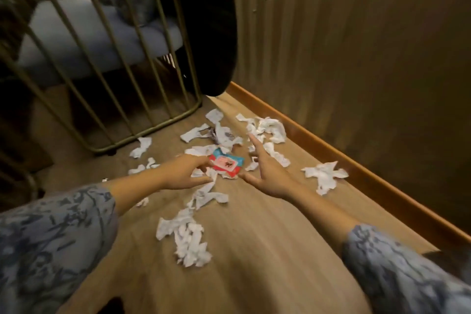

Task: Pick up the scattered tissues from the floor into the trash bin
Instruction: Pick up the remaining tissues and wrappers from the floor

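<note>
Many crumpled white tissues (190,234) lie scattered over the wooden floor (254,250), most of them gathered around a small red and blue packet (226,164) that serves as the centre of the mess. The left hand (183,173) reaches in just to the near-left of the packet, its fingers (204,162) pinched together on the packet's edge or on the tissue scrap beside it; which of the two, the blur does not let me tell. The right hand (265,173) hovers just to the packet's right with fingers spread wide and nothing in them. A loose heap of tissues (267,127) sits beyond the packet toward the skirting board (331,150), a single sheet (323,176) lies well to its right, and the largest wad lies on the near side of it. A metal-barred frame (122,99) stands beyond and left of the packet. No trash bin is identifiable in view.

The tissues look featherlight, soft and limp, likely to tear if tugged. Judging by that, scooping several into a bunch from their raised folds would serve better than pinching flat edges.
</note>
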Demonstrator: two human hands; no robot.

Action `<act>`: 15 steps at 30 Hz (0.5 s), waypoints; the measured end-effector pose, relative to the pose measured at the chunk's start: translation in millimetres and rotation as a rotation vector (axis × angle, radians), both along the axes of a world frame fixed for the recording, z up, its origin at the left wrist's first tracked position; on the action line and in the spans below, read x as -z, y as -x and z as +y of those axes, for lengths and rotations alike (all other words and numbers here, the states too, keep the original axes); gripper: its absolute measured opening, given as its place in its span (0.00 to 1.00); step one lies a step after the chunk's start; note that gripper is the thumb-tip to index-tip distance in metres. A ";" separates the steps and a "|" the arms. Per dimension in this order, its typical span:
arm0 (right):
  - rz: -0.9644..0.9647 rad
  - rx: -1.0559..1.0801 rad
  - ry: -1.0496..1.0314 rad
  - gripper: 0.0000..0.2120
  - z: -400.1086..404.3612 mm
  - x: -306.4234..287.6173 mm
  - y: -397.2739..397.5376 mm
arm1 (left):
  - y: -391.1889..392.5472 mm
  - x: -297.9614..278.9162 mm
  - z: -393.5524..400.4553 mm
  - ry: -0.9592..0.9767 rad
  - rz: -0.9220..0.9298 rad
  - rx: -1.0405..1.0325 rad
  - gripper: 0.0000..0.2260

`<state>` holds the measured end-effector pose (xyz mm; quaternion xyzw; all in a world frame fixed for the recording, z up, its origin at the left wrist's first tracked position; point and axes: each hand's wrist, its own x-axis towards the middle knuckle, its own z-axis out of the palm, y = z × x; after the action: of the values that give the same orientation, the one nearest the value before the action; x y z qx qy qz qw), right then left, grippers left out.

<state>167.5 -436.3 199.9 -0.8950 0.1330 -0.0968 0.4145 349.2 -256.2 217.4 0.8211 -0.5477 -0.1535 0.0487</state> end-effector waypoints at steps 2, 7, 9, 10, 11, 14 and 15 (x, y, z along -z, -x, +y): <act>0.148 -0.167 0.082 0.47 12.8 10.7 -33.0 | -29.9 19.9 34.5 -0.064 -0.007 -0.044 0.24; 0.495 -0.451 0.378 0.56 40.5 55.6 -88.0 | -91.5 87.1 105.5 -0.061 0.087 -0.252 0.37; 0.606 -0.489 0.463 0.58 54.8 80.4 -97.8 | -106.7 120.8 132.8 -0.032 0.188 -0.351 0.37; 0.657 -0.501 0.469 0.59 66.1 93.4 -100.4 | -112.3 138.2 147.4 -0.013 0.205 -0.407 0.33; 0.691 -0.505 0.452 0.60 79.3 107.7 -101.1 | -118.0 155.7 161.9 0.034 0.211 -0.472 0.30; 0.654 -0.478 0.368 0.62 124.2 156.9 -96.3 | -125.3 210.3 206.1 0.208 0.128 -0.726 0.27; 0.611 -0.456 0.365 0.63 138.0 174.2 -93.1 | -125.3 227.1 219.1 0.224 0.076 -0.774 0.32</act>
<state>260.6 -298.4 25.7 -0.9479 0.0289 0.2451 0.2015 474.4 -37.1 -9.7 0.9499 -0.2094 -0.0934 0.2124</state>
